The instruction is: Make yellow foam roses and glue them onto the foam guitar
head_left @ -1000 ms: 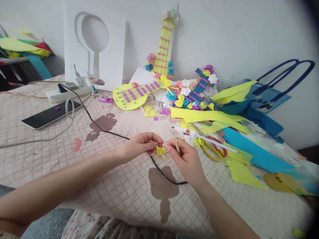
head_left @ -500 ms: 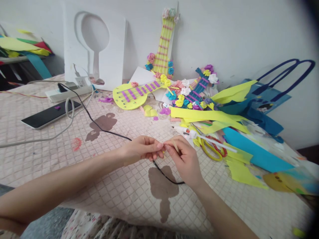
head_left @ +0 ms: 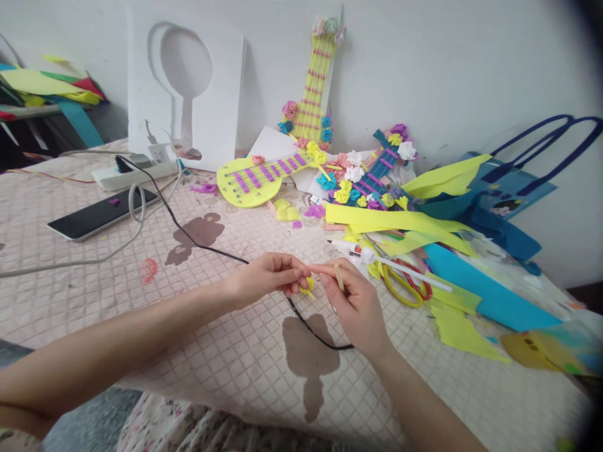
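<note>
At the middle of the table, my left hand (head_left: pixel 277 276) has its fingers pinched together, with a small yellow piece (head_left: pixel 308 287) at the fingertips. My right hand (head_left: pixel 351 301) meets it from the right, its fingers bent round a thin pale stick (head_left: pixel 339 276). The fingertips of both hands are nearly touching. A black cable (head_left: pixel 211 251) passes under my left hand and comes out below it. Just beyond my right hand lies a white glue gun (head_left: pixel 367 254) with a long clear glue stick.
Yellow-handled scissors (head_left: pixel 400 289), yellow strips (head_left: pixel 396 220) and a blue sheet (head_left: pixel 490 292) lie at right. Behind are a yellow paper guitar (head_left: pixel 249 182), a blue bag (head_left: pixel 509 188) and a white cut-out board (head_left: pixel 141 81). A phone (head_left: pixel 101 216) and power strip (head_left: pixel 136 176) are at left.
The yellow piece at my left fingertips shows more clearly below them. My right fingers have shifted slightly, and the pale stick stands more upright. The view has moved a little.
</note>
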A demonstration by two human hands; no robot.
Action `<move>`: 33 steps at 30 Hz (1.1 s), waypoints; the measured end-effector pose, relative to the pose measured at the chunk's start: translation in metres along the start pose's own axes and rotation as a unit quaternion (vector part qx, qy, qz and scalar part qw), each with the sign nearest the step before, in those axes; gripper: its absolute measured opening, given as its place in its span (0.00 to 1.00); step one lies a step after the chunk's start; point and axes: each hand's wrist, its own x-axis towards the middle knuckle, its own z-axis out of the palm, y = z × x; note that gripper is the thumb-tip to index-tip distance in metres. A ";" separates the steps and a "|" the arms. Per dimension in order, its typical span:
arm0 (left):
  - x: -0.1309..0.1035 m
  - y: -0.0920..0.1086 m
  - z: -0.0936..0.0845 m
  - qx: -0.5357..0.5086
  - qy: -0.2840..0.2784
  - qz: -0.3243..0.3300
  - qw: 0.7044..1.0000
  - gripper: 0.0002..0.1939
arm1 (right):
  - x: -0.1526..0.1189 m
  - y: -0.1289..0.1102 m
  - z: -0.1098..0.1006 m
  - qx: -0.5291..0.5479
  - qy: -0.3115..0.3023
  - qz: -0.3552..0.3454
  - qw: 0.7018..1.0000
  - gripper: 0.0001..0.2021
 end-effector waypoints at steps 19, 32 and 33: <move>-0.009 0.013 0.000 0.175 0.012 0.088 0.981 0.10 | -0.001 -0.005 -0.001 -0.008 -0.010 -0.003 1.000 0.11; -0.004 0.008 0.001 -0.022 -0.011 0.013 1.000 0.12 | -0.001 -0.002 -0.004 -0.010 0.002 0.024 1.000 0.12; -0.004 0.008 0.001 -0.026 -0.016 0.011 0.999 0.12 | -0.001 -0.003 -0.004 -0.012 0.000 0.019 1.000 0.12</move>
